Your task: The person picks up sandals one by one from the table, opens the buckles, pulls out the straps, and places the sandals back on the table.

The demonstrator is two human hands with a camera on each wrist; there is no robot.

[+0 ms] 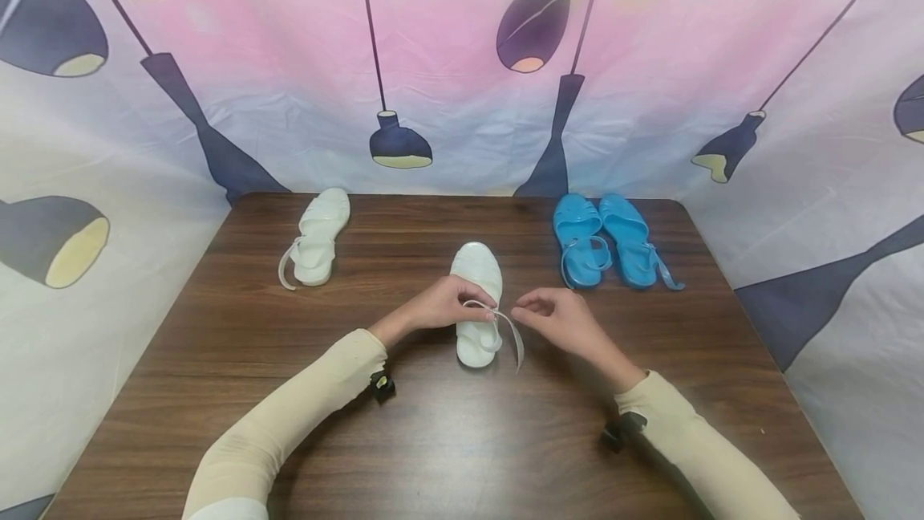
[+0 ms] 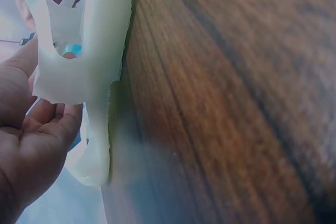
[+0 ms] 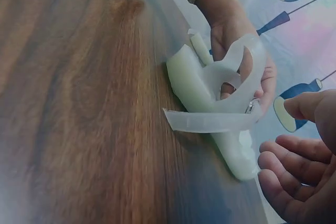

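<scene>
Smooth, glossy plastic sandal (image 1: 480, 267) — wood-grained, softly shiny tabletop (image 1: 447, 448)

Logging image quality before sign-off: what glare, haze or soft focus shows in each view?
Head: pale glare on the dark brown wood-grain tabletop, lower in frame than the central white plastic sandal; left wrist: grain blurred at lower right, bluish haze near the bottom; right wrist: grain soft, bluish sheen near the sandal.

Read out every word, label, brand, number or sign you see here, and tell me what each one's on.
No readable text anywhere: none on the near white sandal, far white sandal, blue sandals, wooden table or lamp-print backdrop.
Too small to read: the yellowish mark on the black device at the left sleeve.
</scene>
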